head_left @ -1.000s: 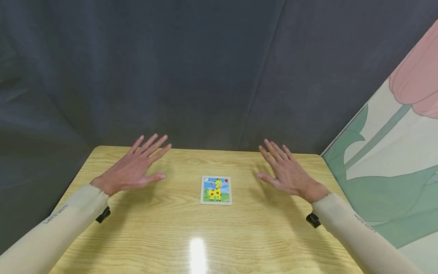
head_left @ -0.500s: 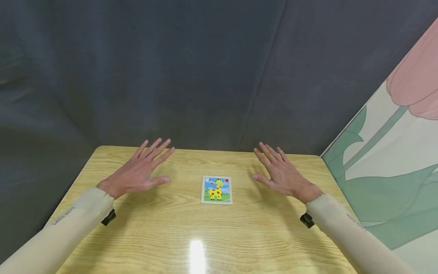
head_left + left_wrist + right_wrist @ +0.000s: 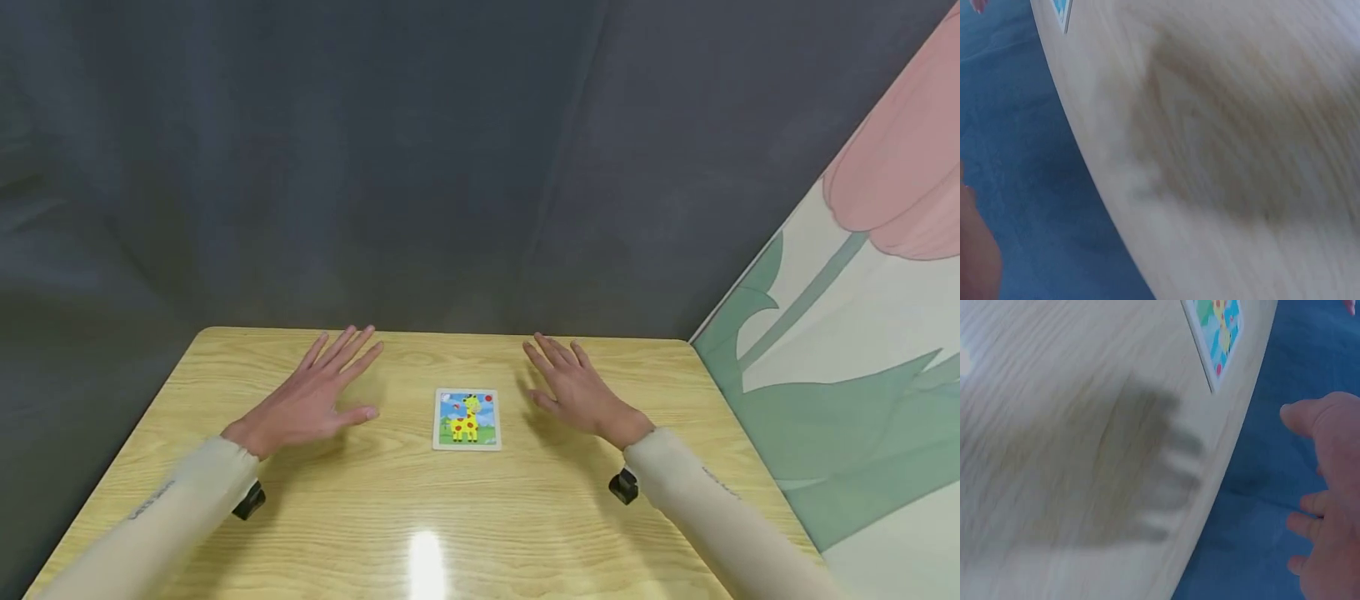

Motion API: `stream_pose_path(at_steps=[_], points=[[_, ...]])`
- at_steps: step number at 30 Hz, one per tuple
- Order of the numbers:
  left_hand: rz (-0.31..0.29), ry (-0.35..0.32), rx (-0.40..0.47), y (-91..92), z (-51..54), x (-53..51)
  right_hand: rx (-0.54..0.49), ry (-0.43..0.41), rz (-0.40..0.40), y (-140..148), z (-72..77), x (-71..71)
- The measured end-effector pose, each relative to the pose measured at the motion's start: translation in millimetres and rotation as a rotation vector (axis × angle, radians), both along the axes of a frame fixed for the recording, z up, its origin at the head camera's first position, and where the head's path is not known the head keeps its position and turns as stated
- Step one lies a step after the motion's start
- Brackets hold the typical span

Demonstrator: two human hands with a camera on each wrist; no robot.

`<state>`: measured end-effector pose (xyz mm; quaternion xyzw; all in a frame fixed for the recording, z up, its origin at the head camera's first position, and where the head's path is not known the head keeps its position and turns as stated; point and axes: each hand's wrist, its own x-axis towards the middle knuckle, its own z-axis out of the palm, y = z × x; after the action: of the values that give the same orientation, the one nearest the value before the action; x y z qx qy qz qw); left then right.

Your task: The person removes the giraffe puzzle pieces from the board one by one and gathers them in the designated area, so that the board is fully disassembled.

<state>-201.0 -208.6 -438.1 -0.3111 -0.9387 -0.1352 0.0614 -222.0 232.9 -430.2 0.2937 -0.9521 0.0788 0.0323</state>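
A small square giraffe picture puzzle (image 3: pixel 466 420) with a white border lies flat on the wooden table (image 3: pixel 337 517), between the two hands. To its left my left hand (image 3: pixel 311 392) hovers over the table, fingers straight and spread, holding nothing. On the other side my right hand (image 3: pixel 581 387) hovers with fingers extended, also holding nothing and apart from the puzzle. The right wrist view shows the puzzle (image 3: pixel 1216 334) near the table's far edge and part of the right hand (image 3: pixel 1335 487). In the left wrist view only a corner of the puzzle (image 3: pixel 1062 11) shows.
A dark cloth curtain (image 3: pixel 375 167) hangs behind the table's far edge and on the left. A light panel with a pink and green tulip print (image 3: pixel 847 375) stands along the right side. Both forearms wear pale sleeves, with a black device under each wrist.
Both hands have come lower and nearer to the viewer, and the right hand has moved left toward the puzzle. The head view has shifted slightly. The puzzle stays in place on the table.
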Motion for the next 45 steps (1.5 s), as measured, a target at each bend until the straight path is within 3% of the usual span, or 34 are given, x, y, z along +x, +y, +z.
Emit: stream_pose_path(at_steps=[9, 24, 31, 37, 45], points=[[-0.007, -0.103, 0.038, 30.2, -18.6, -0.1, -0.06, -0.043, 0.027, -28, -19.2, -1.2], [0.013, -0.193, 0.098, 69.6, -50.3, -4.2, -0.166, -0.125, 0.02, -70, -43.3, -7.7], [0.014, -0.254, 0.124, 84.0, -58.9, -2.4, -0.206, -0.169, 0.05, -86, -49.8, -12.8], [-0.01, -0.303, 0.077, 97.2, -65.2, -4.0, -0.186, -0.208, 0.046, -97, -56.5, -14.1], [0.011, -0.395, 0.049, 103.1, -68.8, -4.4, -0.153, -0.211, 0.023, -106, -56.7, -14.1]])
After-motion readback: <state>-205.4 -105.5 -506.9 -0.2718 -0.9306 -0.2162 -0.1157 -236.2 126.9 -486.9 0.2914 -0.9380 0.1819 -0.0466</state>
